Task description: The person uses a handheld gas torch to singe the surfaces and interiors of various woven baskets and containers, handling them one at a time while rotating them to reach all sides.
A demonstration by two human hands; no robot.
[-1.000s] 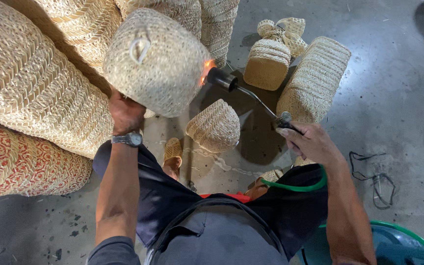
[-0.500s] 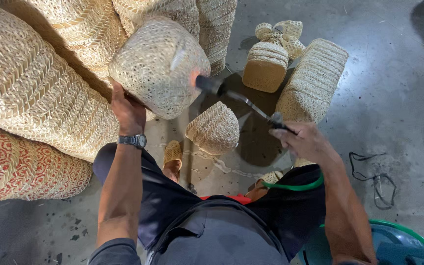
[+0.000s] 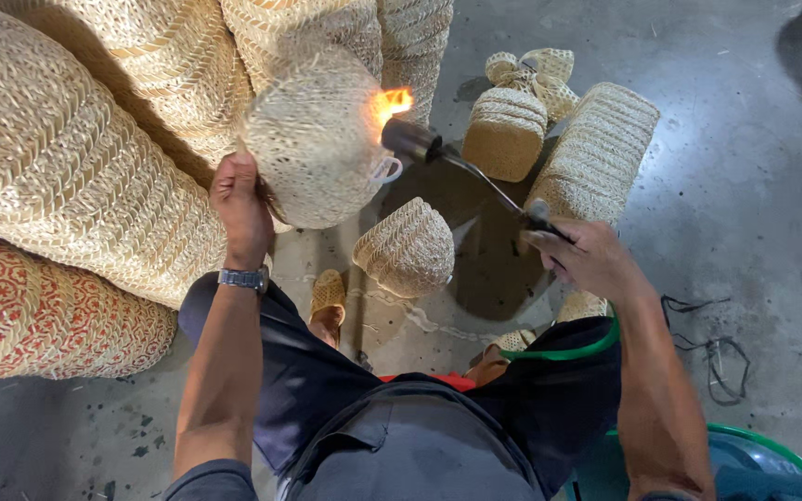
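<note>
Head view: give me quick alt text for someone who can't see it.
A seated person's left hand holds up a woven straw basket while the right hand aims a gas torch, its flame licking the basket's edge. More woven baskets stand on the concrete floor.

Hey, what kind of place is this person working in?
Probably a handicraft workshop for woven goods. Large straw-coloured woven baskets are piled on a bare concrete floor, and the right hand runs a lit gas torch over a woven basket gripped by the left hand.
</note>
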